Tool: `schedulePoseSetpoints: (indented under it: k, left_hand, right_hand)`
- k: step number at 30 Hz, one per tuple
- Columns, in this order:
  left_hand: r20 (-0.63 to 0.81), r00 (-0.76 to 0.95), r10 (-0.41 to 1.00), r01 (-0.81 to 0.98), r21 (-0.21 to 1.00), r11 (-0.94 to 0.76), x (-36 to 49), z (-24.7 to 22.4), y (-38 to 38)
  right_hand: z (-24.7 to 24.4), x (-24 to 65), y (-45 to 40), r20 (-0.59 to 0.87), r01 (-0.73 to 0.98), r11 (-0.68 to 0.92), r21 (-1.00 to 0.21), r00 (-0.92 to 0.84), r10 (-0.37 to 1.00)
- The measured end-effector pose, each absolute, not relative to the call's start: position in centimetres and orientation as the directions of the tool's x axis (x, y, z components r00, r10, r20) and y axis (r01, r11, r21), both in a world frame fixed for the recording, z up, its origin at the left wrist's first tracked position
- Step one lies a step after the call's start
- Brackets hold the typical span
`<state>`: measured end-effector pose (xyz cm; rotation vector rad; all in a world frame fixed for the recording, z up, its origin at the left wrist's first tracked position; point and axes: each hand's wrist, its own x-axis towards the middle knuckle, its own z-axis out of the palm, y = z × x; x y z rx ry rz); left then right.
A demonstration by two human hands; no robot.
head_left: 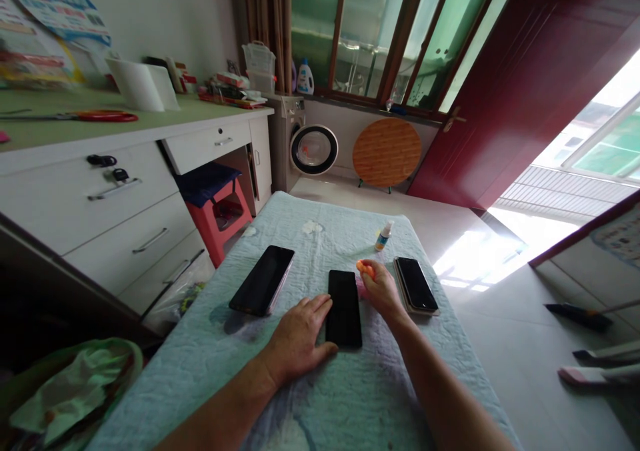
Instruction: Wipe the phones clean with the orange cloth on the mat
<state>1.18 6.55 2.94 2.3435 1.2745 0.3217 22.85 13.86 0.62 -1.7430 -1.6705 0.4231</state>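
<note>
- Black slab-shaped smartphone (344,309) lies flat on the tabletop (340,234) under its pale-blue quilted cloth, between the hands.
- The left hand (301,334) is spread, grasping nothing, fingertips at the phone's left edge; the right hand (381,289) pinches a bright-orange, soft-looking piece (364,267) just beyond its right edge.
- Work seems under way on this phone alone; how much is finished cannot be told.
- No hand is on the black-screened phone at left (264,279) or the black phone in a pale case at right (417,284).
- Small white-capped spray bottle (383,237) stands beyond; its fill level is unclear.
- Green-rimmed basket (136,352) holds crumpled whitish material (70,391).
</note>
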Motion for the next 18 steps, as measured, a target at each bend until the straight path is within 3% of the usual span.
schedulePoseSetpoints:
  k: [8, 18]
  left_hand:
    - [-0.006, 0.550, 0.835, 0.739, 0.470, -0.483, 1.2, 2.7, 6.6]
    - [0.013, 0.556, 0.831, 0.733, 0.464, -0.498, 1.1, 2.3, 6.4]
  right_hand:
    - [1.8, 21.8, 12.8, 0.030, 0.885, 0.008, -0.465, 0.007, 1.000]
    - [2.8, 23.2, 8.9, -0.104, 0.815, 0.030, -0.579, -0.111, 0.988]
